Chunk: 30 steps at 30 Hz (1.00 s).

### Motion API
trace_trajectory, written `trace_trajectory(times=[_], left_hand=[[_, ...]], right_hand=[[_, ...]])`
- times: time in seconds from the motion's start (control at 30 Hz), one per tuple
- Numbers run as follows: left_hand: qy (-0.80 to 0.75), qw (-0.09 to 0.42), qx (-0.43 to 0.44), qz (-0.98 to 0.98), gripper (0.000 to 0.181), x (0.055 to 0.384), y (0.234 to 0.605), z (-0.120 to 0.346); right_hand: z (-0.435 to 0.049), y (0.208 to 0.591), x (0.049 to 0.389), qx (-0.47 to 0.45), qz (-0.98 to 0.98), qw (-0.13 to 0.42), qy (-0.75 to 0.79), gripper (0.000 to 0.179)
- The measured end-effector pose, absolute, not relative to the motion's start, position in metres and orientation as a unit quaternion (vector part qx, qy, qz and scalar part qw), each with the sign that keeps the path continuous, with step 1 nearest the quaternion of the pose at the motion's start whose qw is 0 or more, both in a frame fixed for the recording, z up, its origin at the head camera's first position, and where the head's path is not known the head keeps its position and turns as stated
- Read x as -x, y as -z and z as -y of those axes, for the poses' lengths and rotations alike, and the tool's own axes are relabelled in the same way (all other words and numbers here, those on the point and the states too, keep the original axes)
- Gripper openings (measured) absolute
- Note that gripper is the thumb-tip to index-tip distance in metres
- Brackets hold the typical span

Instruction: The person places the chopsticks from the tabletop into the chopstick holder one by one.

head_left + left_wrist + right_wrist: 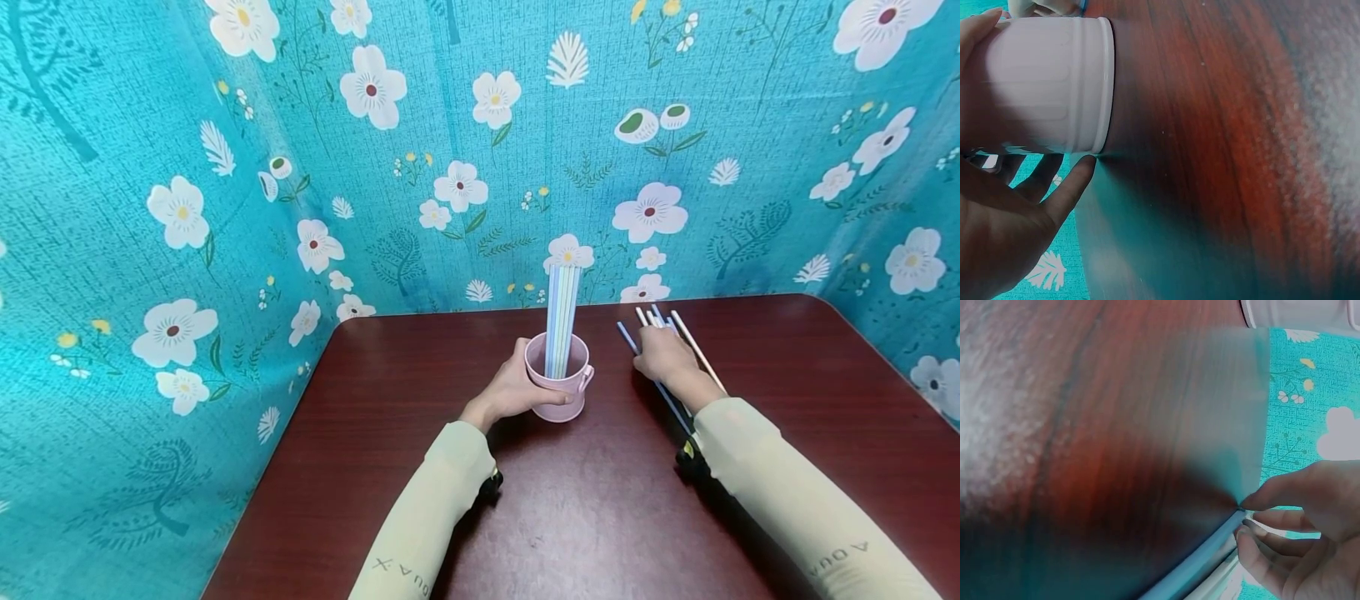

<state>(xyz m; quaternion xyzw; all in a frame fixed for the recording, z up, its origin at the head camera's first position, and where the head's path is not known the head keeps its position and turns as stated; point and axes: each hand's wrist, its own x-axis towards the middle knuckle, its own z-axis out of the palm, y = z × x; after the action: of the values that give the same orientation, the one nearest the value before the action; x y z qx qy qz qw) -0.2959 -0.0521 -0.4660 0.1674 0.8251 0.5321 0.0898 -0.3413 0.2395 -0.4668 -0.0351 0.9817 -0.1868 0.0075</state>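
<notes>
The left hand [510, 390] holds a round, pale pink bucket with smooth walls [558, 409], which stands upright on a glossy, dark red-brown table with wood grain [592, 517]. The thumb goes around the near side of the bucket, and the other fingers are bent behind it. Inside the bucket stands a close bundle of thin, straight sticks in pale blue and pale green-yellow [562, 321]; their upper part rises well above the rim.

The right hand [670, 360] is to the right of the bucket, apart from it, over a loose group of thin blue and white sticks [697, 344] on the table. In the right wrist view, its thumb and a bent finger pinch 1 blue stick [1200, 565], and white sticks lie just beside it. How many sticks are under this hand, I cannot tell.

Both arms wear pale green-cream sleeves [427, 517]. Behind the table hangs a turquoise cloth with white flowers [450, 92].
</notes>
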Motion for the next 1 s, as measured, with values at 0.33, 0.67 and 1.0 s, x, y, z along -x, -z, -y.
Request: trace_trajectory(times=[0.33,0.67,1.0], left_hand=[[-0.534,0.09,-0.17,-0.823,0.096,0.295,0.467,0.053],[-0.534,0.084,-0.169,-0.825,0.096,0.297,0.468,0.052],[-0.529,0.079,-0.168,-0.828,0.098,0.297,0.467,0.052]], right_hand=[[-0.231,0.459,0.339,0.064,-0.981,0.05,0.174,0.017],[-0.217,0.457,0.334,0.039,-0.976,0.075,0.201,0.021],[-0.21,0.453,0.328,0.009,-0.969,0.111,0.218,0.021]])
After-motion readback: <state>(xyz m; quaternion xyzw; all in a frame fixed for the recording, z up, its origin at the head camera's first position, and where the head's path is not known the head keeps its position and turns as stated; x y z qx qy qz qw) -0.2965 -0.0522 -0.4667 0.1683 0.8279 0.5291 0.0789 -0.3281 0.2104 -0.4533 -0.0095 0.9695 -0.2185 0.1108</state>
